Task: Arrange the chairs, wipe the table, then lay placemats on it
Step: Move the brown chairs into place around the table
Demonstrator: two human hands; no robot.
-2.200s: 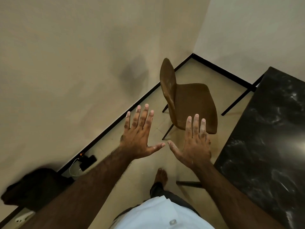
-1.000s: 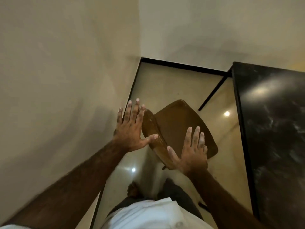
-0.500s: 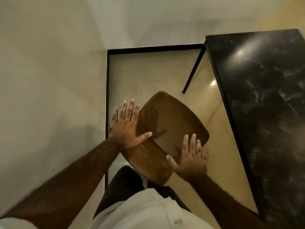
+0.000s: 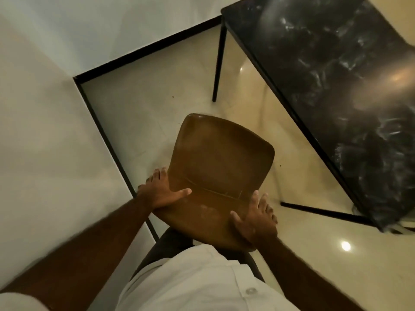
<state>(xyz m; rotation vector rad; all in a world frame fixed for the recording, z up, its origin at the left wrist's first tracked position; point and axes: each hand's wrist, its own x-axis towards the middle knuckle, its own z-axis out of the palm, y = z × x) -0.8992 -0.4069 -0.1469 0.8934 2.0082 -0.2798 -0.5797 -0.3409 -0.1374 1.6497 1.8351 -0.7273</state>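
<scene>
**Beside the dark surface: both hands now on the chair**

Between the wall and the marble-patterned surface [image 4: 318,63], the brown chair [image 4: 221,158] stands on the pale floor [image 4: 139,117], right in front of the person, its back nearest the body and its seat pointing away toward the corner. It sits beside the surface's long edge but apart from it, not tucked under.

Half a second ago both hands hung flat and spread above the chair, gripping nothing. Now they have come down and closed on the backrest. The left hand [image 4: 160,190] grips the left edge, thumb laid across the front face and fingers curled round the side. The right hand [image 4: 253,221] grips the right edge the same way, thumb forward, fingers wrapped behind. The two hands are well apart, one on each side of the back.

By this reading the reach is over and the chair-arranging step is properly under way. The chair probably has to be turned and slid toward the surface, keeping its legs free of the black table leg [image 4: 218,63]. No cloth or placemat shows; wiping and laying are still ahead.
</scene>
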